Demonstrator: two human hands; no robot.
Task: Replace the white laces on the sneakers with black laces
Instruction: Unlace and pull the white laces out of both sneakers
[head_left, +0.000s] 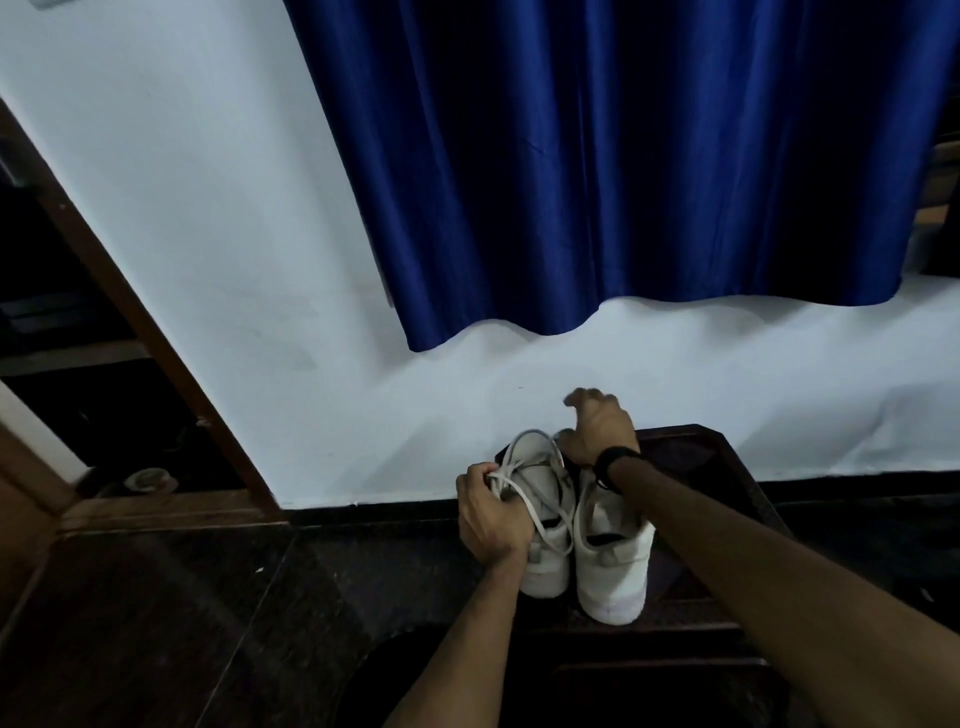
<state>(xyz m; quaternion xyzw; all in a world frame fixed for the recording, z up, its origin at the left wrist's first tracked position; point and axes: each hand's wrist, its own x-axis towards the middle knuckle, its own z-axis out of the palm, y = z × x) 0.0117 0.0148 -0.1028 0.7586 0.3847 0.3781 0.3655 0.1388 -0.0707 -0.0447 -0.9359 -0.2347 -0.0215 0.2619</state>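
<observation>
left hand (491, 514) gripping white lace (540, 514) — eyelets hidden

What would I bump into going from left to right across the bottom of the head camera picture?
Roll of tape → left hand holding the white lace → left sneaker → right sneaker.

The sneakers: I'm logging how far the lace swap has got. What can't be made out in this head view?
- Eyelets of the left sneaker: covered by the left hand gripping the white lace.
- Toe end of the right sneaker: hidden behind the right hand and wrist.
- What the right hand's fingers hold: they are turned away from the camera.
- Black laces: none can be picked out; the dark table and dim light hide detail.
</observation>
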